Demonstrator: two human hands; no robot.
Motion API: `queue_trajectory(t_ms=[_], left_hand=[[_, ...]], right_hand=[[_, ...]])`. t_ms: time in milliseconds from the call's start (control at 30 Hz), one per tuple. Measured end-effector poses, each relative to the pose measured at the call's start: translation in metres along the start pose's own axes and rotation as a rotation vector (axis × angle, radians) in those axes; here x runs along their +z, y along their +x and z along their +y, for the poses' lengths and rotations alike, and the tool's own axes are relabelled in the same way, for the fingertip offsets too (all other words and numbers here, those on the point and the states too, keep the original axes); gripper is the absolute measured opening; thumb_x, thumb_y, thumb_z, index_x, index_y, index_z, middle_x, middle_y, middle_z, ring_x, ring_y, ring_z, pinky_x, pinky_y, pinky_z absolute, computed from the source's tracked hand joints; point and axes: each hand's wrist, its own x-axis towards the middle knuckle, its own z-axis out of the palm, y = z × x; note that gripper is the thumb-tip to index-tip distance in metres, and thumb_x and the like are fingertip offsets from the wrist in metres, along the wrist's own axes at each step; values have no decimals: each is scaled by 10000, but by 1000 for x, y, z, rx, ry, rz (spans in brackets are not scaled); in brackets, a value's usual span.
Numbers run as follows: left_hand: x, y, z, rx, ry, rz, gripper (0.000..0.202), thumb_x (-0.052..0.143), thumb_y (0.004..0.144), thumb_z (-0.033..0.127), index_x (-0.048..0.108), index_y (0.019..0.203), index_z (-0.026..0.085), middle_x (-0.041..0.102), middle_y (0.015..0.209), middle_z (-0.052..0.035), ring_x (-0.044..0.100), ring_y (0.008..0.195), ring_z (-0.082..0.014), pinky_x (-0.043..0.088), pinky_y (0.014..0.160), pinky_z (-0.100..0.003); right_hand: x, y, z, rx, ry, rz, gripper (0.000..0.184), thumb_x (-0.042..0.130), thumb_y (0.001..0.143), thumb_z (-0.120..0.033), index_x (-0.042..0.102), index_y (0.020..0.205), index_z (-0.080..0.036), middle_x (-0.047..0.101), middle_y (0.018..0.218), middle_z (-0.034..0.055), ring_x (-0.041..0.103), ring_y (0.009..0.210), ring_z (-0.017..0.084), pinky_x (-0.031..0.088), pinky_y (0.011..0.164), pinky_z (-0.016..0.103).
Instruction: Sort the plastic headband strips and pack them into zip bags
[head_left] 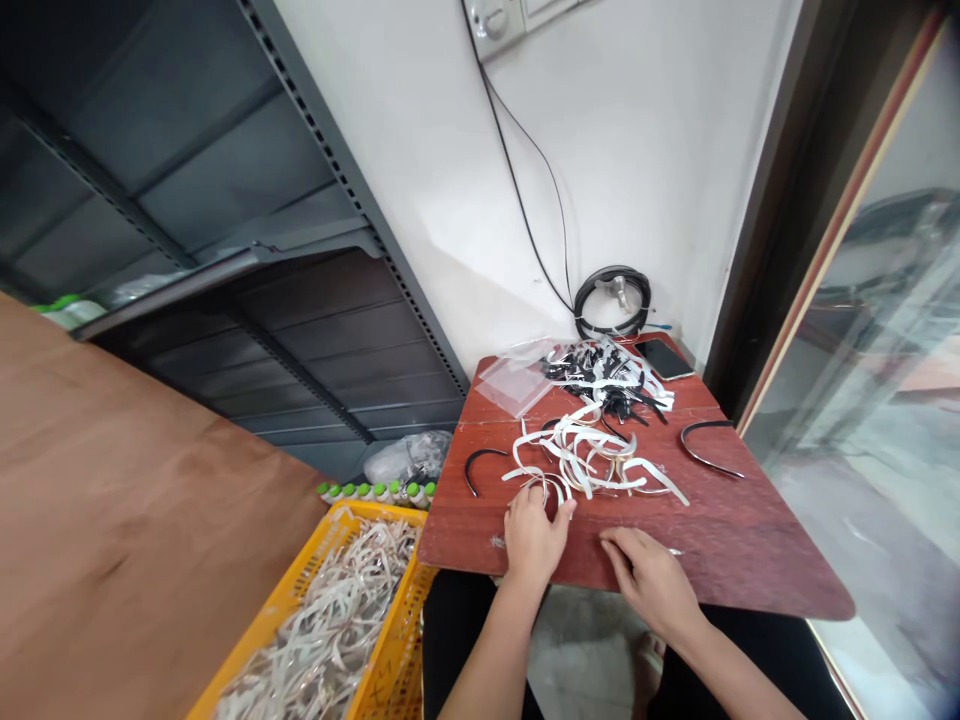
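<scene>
Left hand point(532, 535) half-curled at the near edge of the tangled white strips point(577, 455) on the red wooden table point(750, 540) (grip unclear), right hand point(649, 580) lying just below them, fingers point(619, 545) spread, holding nothing visible.

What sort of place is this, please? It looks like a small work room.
Probably a small workshop or packing room: a yellow crate heaped with white strips, metal shelving, and a red board holding black bands.
</scene>
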Motion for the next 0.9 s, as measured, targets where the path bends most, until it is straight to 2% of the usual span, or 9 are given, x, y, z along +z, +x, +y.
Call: queue_trajectory(t_ms=[67,200,333,467,600,700,800,900], left_hand=[[6,2,7,-26,71,-5,379,522,791,504,556,983,179,594,1024,-116,533,1008,-293,397,838,-399],[11,5,8,-32,135,-41,196,488,833,296,540,980,179,574,1026,-104,531,987,-263,380,818,-364],[-1,0,-9,11,95,-82,117,470,818,183,559,892,205,582,952,-62,531,928,-228,370,779,-329],[-18,-14,-29,52,28,-117,139,499,785,135,582,845,229,588,912,-25,524,919,-198,354,792,-305],[-27,-28,-38,82,-58,-127,181,514,776,122,613,863,246,609,920,-12,525,922,-191,342,825,-316],[-29,-32,-38,106,-136,-131,140,571,769,185,632,879,246,633,901,-13,540,900,-195,352,820,-320],[-29,-29,-34,142,-211,-124,111,559,802,259,658,853,250,656,869,-15,559,868,-189,367,805,-311],[-29,-25,-31,169,-263,-87,173,506,842,262,669,785,246,667,814,-15,566,821,-179,373,776,-299]], right_hand=[[-1,0,-1,6,3,-10,204,375,941,-257,567,986,-206,642,934,71,606,858,212,474,777,351],[-1,0,-1,3,5,-8,203,370,942,-254,563,977,-201,640,930,72,602,857,211,472,777,353],[-2,-1,1,1,13,-1,207,374,938,-257,570,967,-198,644,921,70,605,852,209,473,775,349],[-5,2,-1,41,31,-31,216,382,930,-266,586,960,-202,651,914,63,609,851,209,472,771,344],[-8,11,-8,72,80,-97,201,412,903,-257,595,968,-204,655,957,59,615,873,205,473,783,331],[-5,20,-17,48,135,-129,207,413,892,-231,590,996,-203,646,1009,54,613,907,193,466,817,316],[5,28,-24,28,164,-116,208,419,881,-214,586,1005,-205,649,999,46,614,900,189,463,822,313],[17,32,-25,30,184,-94,207,429,869,-204,586,1004,-201,655,975,44,618,886,186,470,813,308]])
